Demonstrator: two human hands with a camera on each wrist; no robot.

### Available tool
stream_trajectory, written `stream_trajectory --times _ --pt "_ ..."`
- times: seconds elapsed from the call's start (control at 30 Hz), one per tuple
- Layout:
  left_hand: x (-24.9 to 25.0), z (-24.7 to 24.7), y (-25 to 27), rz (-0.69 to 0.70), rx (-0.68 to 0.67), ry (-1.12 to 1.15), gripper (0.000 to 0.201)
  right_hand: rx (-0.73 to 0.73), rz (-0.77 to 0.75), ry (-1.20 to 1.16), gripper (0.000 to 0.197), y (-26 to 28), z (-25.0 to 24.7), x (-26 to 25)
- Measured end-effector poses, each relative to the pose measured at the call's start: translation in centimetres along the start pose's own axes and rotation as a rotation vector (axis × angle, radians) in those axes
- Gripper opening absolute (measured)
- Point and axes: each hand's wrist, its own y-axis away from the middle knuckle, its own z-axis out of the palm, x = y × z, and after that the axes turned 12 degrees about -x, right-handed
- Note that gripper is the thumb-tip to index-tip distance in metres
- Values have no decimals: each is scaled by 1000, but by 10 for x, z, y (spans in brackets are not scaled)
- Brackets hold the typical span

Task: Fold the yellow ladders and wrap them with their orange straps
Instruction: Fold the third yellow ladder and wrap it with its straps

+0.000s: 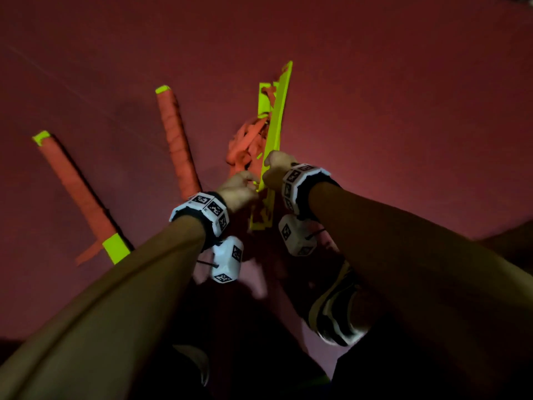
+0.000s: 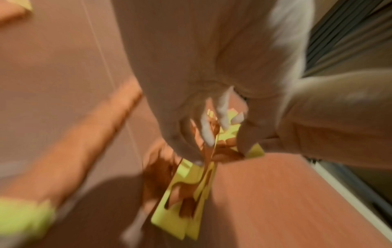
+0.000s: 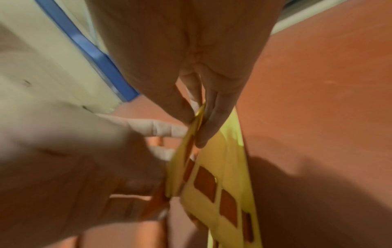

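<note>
We see both forearms reaching forward and down over the red floor [image 1: 375, 82], each wrist wearing a white band printed with black-and-white square marker patterns; no readable words appear anywhere. The right hand [image 1: 275, 171] pinches the folded edge of the yellow ladder [image 1: 277, 116] between thumb and fingers [image 3: 214, 124], its grip narrow and closed on the thin yellow layers. The left hand [image 1: 238, 190] sits just beside it, touching the same ladder, its fingers curled around the loose orange strap [image 1: 248, 140] and yellow layers, as the left wrist view shows, though blur hides the exact contact. The ladder is folded into a long narrow stack that lies on the floor ahead of the hands and runs away from us, with rectangular cut-outs showing the red floor through them near the hands. The strap is bunched in a loose tangle on the ladder's left side. To the left on the floor lie two finished bundles [image 1: 177, 140] [image 1: 78, 194], each wound in orange with yellow ends showing, well apart from the hands. A shoe [image 1: 334, 310] appears below the right forearm.
</note>
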Motion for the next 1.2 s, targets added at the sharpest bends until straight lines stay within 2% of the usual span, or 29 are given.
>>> stream_trajectory --times 0.03,0.07,0.13,0.2,0.3,0.43,0.53,0.63,0.73,0.83,0.93,1.0,1.1,1.2 --pt "10 -5 18 -7 -4 -86 28 20 -26 -3 38 0 -3 -8" --pt "16 -11 32 0 -18 -115 42 45 -55 -25 34 6 -6 -19" --pt "28 -25 57 26 -23 -170 75 107 -95 -71 9 14 -10 -41" --pt "36 -39 78 46 37 -153 83 140 -98 -89 19 12 -12 -59" --pt "42 -61 102 127 143 -210 70 198 -137 -122 16 19 -15 -91" --pt "52 -95 127 240 311 -272 42 249 -230 -200 30 28 -19 -123" --pt "73 -114 152 315 429 -328 29 267 -301 -231 38 32 -29 -142" --pt "97 -127 174 380 530 -358 12 264 -404 -261 28 38 -47 -157" --pt "119 -133 185 460 535 -272 11 269 -453 -145 18 68 -64 -169" --pt "137 -132 189 461 501 -277 18 365 -496 94 24 91 -80 -169" --pt "150 -129 194 464 533 -276 34 419 -553 195 20 103 -94 -167" --pt "158 -125 198 476 549 -299 14 429 -566 259 18 103 -103 -166" --pt "163 -122 196 513 543 -345 28 414 -579 315 21 105 -111 -164" --pt "166 -112 196 549 525 -346 18 398 -626 324 22 103 -111 -155"
